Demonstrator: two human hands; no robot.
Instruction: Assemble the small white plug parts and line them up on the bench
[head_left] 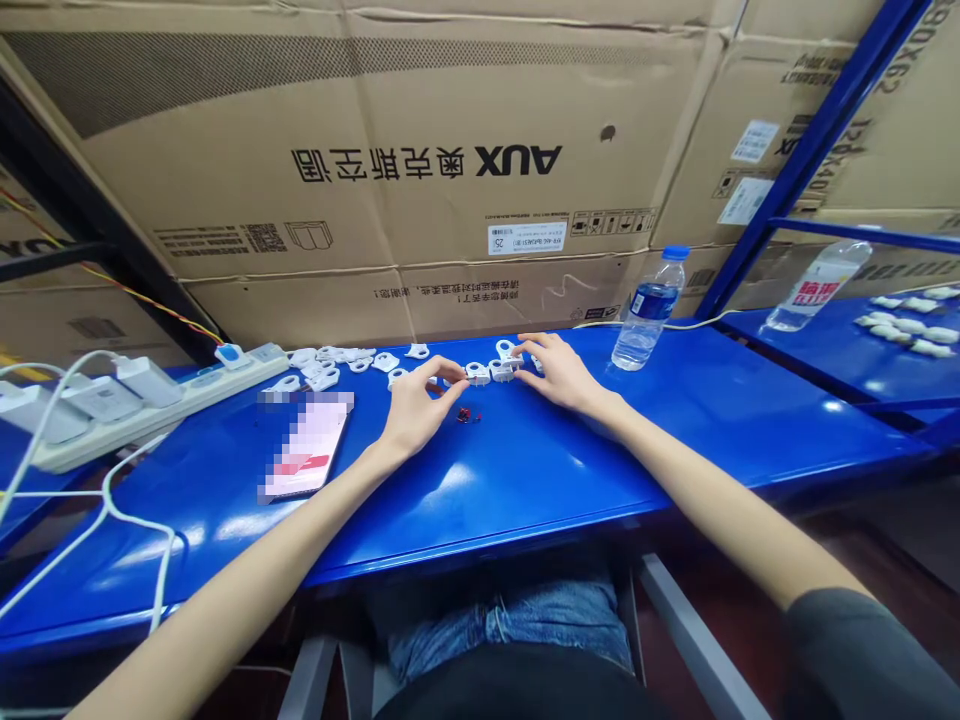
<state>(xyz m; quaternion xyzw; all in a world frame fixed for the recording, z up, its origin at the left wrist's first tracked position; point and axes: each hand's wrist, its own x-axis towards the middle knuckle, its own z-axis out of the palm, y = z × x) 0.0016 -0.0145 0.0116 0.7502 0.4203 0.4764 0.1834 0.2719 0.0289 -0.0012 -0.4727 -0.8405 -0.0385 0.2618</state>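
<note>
My left hand (417, 408) is over the blue table with thumb and forefinger closed at the edge of a white plastic piece with a round hole (477, 375). Just to the right, my right hand (564, 372) has its fingers around a similar holed piece (506, 350), which overlaps another white piece (500, 372). Part of it is hidden by the fingertips. Small red and black bits (466, 415) lie on the table in front of the hands. More white pieces (322, 377) are scattered to the left, and one more shows partly behind my right hand.
A phone (311, 445) lies at left, beside a power strip (187, 400) with chargers and white cables (112, 480). A water bottle (651, 310) stands at right. Cardboard (420, 90) backs the table. On the right-hand shelf are another bottle (817, 285) and several white pieces (907, 328).
</note>
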